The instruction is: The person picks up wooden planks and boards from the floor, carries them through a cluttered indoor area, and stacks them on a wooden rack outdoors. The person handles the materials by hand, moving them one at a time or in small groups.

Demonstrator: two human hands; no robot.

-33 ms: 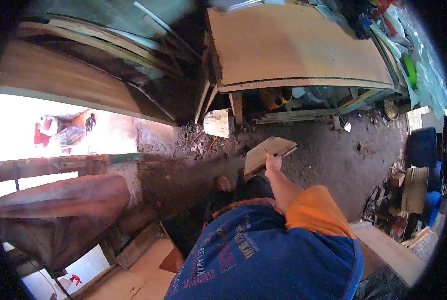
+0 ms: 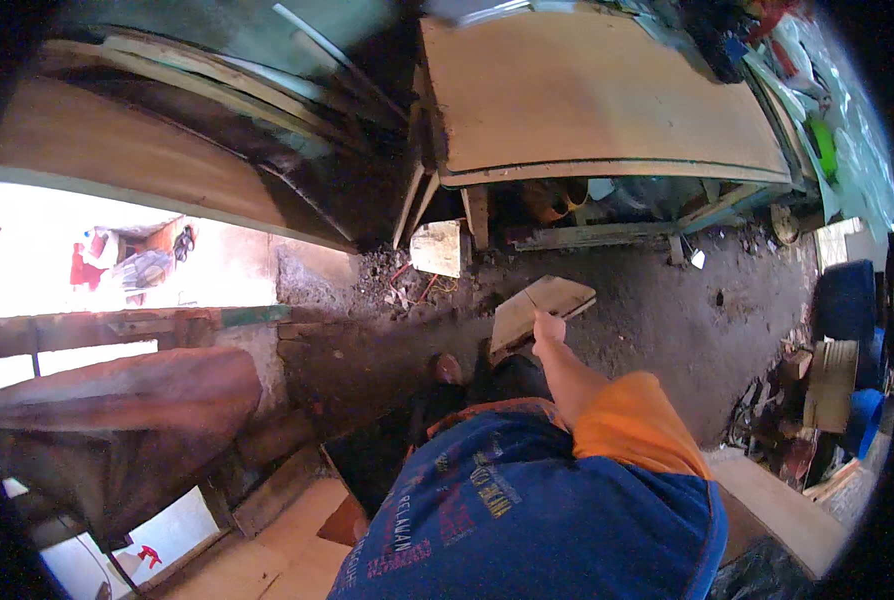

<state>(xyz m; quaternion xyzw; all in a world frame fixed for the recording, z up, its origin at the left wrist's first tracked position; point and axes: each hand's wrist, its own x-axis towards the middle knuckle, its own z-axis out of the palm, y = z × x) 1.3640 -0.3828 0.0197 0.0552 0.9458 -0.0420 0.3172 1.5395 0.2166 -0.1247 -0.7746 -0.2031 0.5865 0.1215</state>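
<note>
My right hand reaches forward from an orange sleeve and rests at the near right part of a pale wooden board. Its fingers look curled together. A thin dark line runs over the board from the fingertips; whether it is a slim tool or a mark on the wood I cannot tell. The board lies tilted in front of my legs, and its right edge shows a second layer beneath. Just left of it is a foot. My left hand does not show; my torso, in a blue shirt, fills the lower middle.
A wooden table stands ahead over dark earth floor. A small wood block and rubble lie left of its leg. Long planks lean at far left. A draped brown cloth hangs left; wood scraps pile right.
The whole view has shifted very slightly. My right hand stays at the board, with its fingers only a little changed in pose.
</note>
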